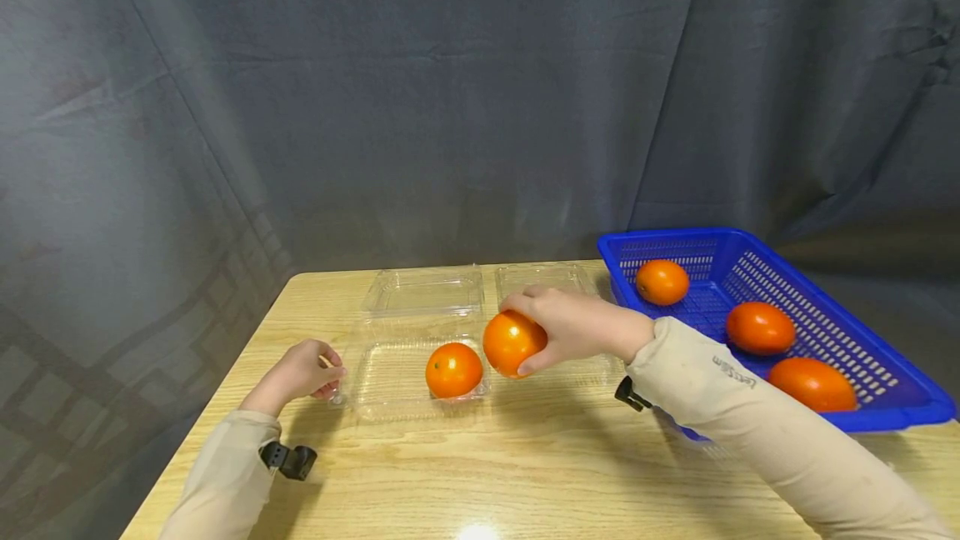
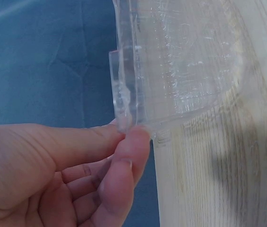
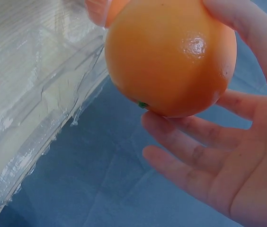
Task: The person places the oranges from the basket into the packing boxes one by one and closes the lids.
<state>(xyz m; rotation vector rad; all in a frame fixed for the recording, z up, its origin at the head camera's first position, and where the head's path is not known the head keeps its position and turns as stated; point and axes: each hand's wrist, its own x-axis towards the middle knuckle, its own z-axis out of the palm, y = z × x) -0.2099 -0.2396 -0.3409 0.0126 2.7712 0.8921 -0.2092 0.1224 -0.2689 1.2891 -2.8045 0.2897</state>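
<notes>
- Left hand (image 1: 303, 369): thumb and finger pinching the edge of a clear tray (image 1: 390, 377).
- Inside tray, right end: one orange (image 1: 453, 370).
- Right hand (image 1: 570, 325): fingers curled round a second orange (image 1: 513, 343), just right of the first.
- Blue basket (image 1: 900, 417), right: three oranges (image 1: 760, 328).
- Grey curtain (image 1: 450, 123) behind.

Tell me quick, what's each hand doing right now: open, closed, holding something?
Left hand: pinching the edge of a clear plastic container.
Right hand: holding an orange.
</notes>
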